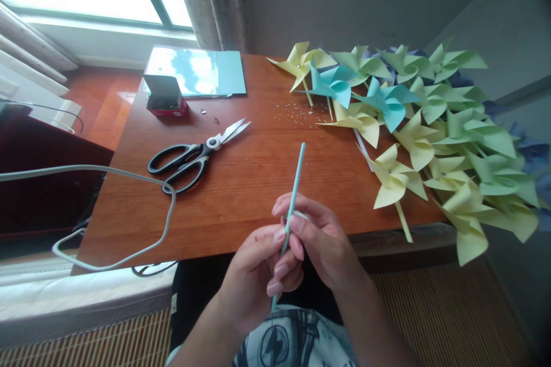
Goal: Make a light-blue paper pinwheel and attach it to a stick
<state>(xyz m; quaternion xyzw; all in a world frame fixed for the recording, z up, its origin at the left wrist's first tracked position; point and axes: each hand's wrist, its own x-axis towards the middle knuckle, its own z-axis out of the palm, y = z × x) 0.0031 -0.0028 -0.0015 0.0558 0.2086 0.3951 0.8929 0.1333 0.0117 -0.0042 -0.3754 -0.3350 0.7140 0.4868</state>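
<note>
A thin, light-blue rolled paper stick (pixel 297 183) stands tilted between both hands at the table's front edge. My left hand (pixel 260 266) pinches its lower part between thumb and fingers. Higher up, my right hand (pixel 327 241) presses its thumb against the same stick. A small whitish, curved-edged thing (pixel 301 215) shows among the right fingers; its kind is mostly hidden. To the left lie black-handled scissors (pixel 202 155), blades spread a little and pointing away to the right.
Many yellow, green and blue paper pinwheels (pixel 391 178) crowd the right side. Tiny bits (pixel 297 112) are scattered at the back. An open red box (pixel 167 104) stands before light-blue sheets (pixel 228 71). A white cable (pixel 166 223) loops across the left corner.
</note>
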